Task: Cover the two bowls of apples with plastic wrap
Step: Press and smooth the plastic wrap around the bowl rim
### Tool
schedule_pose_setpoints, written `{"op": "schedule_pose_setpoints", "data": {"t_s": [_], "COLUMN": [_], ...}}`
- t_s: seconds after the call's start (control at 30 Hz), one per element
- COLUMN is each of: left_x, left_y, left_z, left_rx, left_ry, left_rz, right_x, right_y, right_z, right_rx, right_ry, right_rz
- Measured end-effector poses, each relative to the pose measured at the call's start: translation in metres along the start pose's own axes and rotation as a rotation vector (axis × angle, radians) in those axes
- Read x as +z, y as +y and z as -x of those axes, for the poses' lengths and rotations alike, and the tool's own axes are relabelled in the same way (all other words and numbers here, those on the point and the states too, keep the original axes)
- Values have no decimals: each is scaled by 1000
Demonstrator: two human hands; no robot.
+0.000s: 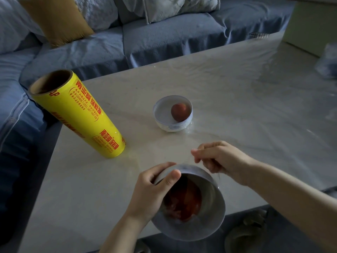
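Obs. Pale stone-look table top, blue fabric sofa behind it with a mustard cushion.

Yellow roll of plastic wrap with red lettering stands on end at the left of the table, cardboard core showing at the top. Neither hand is on it.

Far white ceramic bowl sits mid-table and holds one red apple. There is a sheen across its mouth and crinkled film at its foot, so I judge this one already covered.

Near white ceramic bowl is at the table's near edge, tipped toward the camera, with a dark red apple inside. Whether its base touches the table cannot be told.

Left hand grips the near bowl, thumb hooked over the rim and fingers round the outer wall. Right hand is just beyond the bowl's far rim with fingers curled. It may be pinching clear film (a faint glint near the fingertips, nothing firmer), so whether it grasps anything cannot be told.

Step, by judgement: second bowl being wrapped, first done. Whether film already lies over the near bowl is unclear because the interior is blurred.

Next move calls for:
- steadying the bowl level so the apple does not roll
- drawing the film taut over the rim
- pressing the edges down the outer wall all round
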State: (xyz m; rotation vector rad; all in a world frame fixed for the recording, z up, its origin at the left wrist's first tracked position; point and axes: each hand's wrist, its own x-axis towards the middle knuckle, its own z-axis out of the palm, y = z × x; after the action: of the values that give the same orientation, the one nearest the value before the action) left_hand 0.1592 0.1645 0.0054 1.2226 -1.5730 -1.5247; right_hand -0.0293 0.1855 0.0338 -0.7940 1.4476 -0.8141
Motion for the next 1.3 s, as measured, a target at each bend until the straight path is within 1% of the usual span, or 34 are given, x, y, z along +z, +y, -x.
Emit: {"op": "schedule_pose_setpoints", "data": {"t_s": [0.07, 0.13, 0.2, 0.3, 0.37, 0.53, 0.63, 0.67, 0.73, 0.8, 0.87, 0.9, 0.97, 1.0, 1.03, 1.07, 1.1, 1.17, 1.3], "left_x": [1, 1, 1, 0, 0, 0, 1, 1, 1, 1, 1, 1, 0, -1, -2, -2, -3, -3, -5], "left_y": [2, 3, 4, 4, 6, 7, 6, 6, 5, 6, 6, 4, 2, 0, 0, 0, 1, 2, 1], "left_z": [1, 3, 3, 3, 3, 2, 4, 4, 3, 3, 2, 2, -1, -3, -5, -6, -7, -8, -9], "left_rx": [25, 57, 86, 102, 121, 166, 168, 167, 160, 156, 155, 149, 130, 122, 122, 122, 125, 132, 130], "left_ry": [-32, -46, -38, -10, -13, -21, -29, -29, -29, -33, -26, -10, 36, 53, 61, 62, 59, 54, 75], "left_rz": [-6, -1, -7, -10, -8, 20, 78, 81, 79, 79, 80, 82, 78, 68, 49, 26, 8, 2, -10], "right_x": [11, 19, 22, 23, 21, 14, 12, 12, 12, 9, 4, 1, -5, -7, -7, -5, -2, 1, 5], "right_y": [7, 9, 9, 6, 4, 0, 3, 5, 10, 12, 14, 14, 12, 10, 8, 6, 7, 11, 6], "right_z": [-1, -3, -6, -12, -14, -12, -10, -11, -11, -10, -9, -7, 1, 7, 14, 20, 23, 23, 13], "right_rx": [-60, -86, -106, -157, -158, -59, 7, 12, 18, 6, -59, -124, -318, -418, -490, -539, -569, -603, -476], "right_ry": [131, 217, 260, 276, 253, 117, -37, -62, -67, -49, 26, 119, 318, 331, 275, 184, 112, 38, -89], "right_rz": [-97, -124, -69, 107, 165, 256, 150, 101, 51, 102, 184, 208, 201, 180, 159, 185, 272, 447, 521]}}
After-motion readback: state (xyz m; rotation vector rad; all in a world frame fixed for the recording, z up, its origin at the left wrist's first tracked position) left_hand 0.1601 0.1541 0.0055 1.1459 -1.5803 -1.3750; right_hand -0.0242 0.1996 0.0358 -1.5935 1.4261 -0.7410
